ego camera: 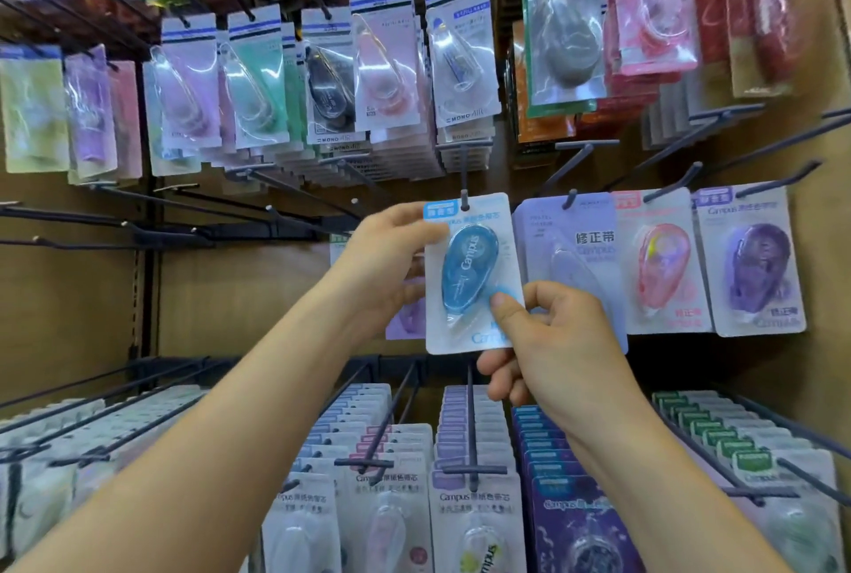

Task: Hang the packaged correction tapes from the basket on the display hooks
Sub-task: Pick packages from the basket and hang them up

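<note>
1. Head view, the hands: my left hand (pixel 387 259) grips the upper left edge of a white blister card holding a blue teardrop-shaped correction tape (pixel 469 273). My right hand (pixel 552 342) pinches the card's lower right corner, thumb on the front and fingers curled behind.
2. Head view, the task's thing: the card hangs upright between the two hands. Its punched hole, just above my left fingertips, sits at the tip of a dark metal display hook (pixel 464 176). I cannot tell whether the tip is through the hole or only touching it.
3. Around the hands: a lilac carded correction tape (pixel 571 250) hangs just beside my right hand, on the next hook over. Full rows of packages lie below both forearms. The basket is not in view.
4. Step in hand, as I judge it: threading this card onto its hook.
5. Next move: I would keep the card square to the hook, slide it back along the rod, then let go with both hands.
</note>
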The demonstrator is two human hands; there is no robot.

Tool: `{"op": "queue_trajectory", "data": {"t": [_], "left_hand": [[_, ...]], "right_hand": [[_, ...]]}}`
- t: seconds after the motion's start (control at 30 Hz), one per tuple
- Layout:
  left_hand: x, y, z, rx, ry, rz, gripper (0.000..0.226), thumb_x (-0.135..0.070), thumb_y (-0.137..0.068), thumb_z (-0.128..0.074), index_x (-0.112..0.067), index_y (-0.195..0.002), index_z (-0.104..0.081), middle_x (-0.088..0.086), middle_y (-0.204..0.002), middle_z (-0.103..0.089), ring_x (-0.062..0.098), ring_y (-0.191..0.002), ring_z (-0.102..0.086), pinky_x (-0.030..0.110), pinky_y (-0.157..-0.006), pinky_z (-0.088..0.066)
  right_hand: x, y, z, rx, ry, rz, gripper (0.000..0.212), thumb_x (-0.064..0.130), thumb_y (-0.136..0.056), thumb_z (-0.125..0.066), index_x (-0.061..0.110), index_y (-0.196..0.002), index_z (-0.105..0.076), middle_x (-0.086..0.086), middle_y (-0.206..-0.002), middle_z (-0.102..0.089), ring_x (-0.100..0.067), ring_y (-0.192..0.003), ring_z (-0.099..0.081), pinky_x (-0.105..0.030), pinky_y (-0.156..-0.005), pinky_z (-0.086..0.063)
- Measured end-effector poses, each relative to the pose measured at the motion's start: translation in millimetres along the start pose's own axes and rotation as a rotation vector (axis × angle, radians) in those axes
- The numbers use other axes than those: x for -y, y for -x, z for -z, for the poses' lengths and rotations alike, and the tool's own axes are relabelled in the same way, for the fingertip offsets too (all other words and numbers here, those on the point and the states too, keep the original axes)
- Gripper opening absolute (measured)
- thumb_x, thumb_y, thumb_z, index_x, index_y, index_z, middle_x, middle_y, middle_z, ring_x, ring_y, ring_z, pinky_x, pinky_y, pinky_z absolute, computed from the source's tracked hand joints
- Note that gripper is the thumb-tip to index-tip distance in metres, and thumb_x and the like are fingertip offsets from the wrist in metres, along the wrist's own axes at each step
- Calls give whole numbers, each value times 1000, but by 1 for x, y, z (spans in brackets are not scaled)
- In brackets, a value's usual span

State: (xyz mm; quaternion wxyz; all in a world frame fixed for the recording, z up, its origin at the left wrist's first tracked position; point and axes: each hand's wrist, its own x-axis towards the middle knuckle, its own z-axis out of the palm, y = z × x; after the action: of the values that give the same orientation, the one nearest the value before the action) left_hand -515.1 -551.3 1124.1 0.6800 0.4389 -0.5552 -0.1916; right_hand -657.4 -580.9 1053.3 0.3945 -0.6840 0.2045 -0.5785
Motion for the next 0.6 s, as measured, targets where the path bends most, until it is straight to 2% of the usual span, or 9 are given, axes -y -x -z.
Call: {"op": "queue_trajectory", "data": {"t": [0.07, 0.17, 0.3, 0.37, 0.5, 0.6], "left_hand": [[8, 8, 12, 86, 14, 31, 27, -12, -96, -60, -20, -122, -60, 7, -107, -74, 19, -84, -71, 31, -65, -59], [14, 11, 22, 125, -33, 18, 21, -4, -93, -62, -11, -113, -66, 7, -98, -77, 22, -84, -75, 31, -66, -61], [21, -12, 19, -14, -200, -8, 12, -4, -92, -65, -7, -103, -68, 9, -96, -75, 18, -82, -74, 26, -61, -58], [28, -31, 19, -65, -272, -6, 10, -4, -91, -66, -7, -100, -66, 11, -97, -72, 18, -81, -72, 26, -61, -58], [52, -74, 11, -100, -387, 26, 7, -9, -91, -68, -10, -93, -61, 12, -97, -69, 23, -89, -71, 37, -74, -62], [69, -96, 3, -146, -439, 25, 9, -12, -91, -69, -13, -87, -60, 11, -96, -69, 23, -89, -70, 40, -75, -62]], "right_hand": [[0, -1, 0, -8, 17, -15, 22, 24, -102, -52, 10, -87, -59, -7, -51, -65, -15, -37, -56, -19, -36, -38], [-2, -3, 0, 6, 102, -33, 26, 26, -102, -51, 8, -85, -61, -7, -53, -67, -15, -39, -58, -20, -39, -41], [-3, 5, 10, 44, 391, 67, 26, 31, -98, -52, 21, -78, -64, -2, -58, -69, -9, -42, -60, -26, -49, -45], [-1, 12, 16, 50, 419, 139, 20, 30, -96, -54, 26, -79, -65, 0, -58, -69, -10, -43, -59, -26, -51, -47], [-1, 18, 31, 22, 506, 238, 13, 37, -87, -53, 36, -83, -64, 0, -58, -66, -18, -48, -58, -40, -61, -55], [-2, 14, 41, -13, 592, 280, 12, 36, -88, -52, 38, -82, -63, 7, -60, -66, -13, -51, -59, -38, -62, -54]]}}
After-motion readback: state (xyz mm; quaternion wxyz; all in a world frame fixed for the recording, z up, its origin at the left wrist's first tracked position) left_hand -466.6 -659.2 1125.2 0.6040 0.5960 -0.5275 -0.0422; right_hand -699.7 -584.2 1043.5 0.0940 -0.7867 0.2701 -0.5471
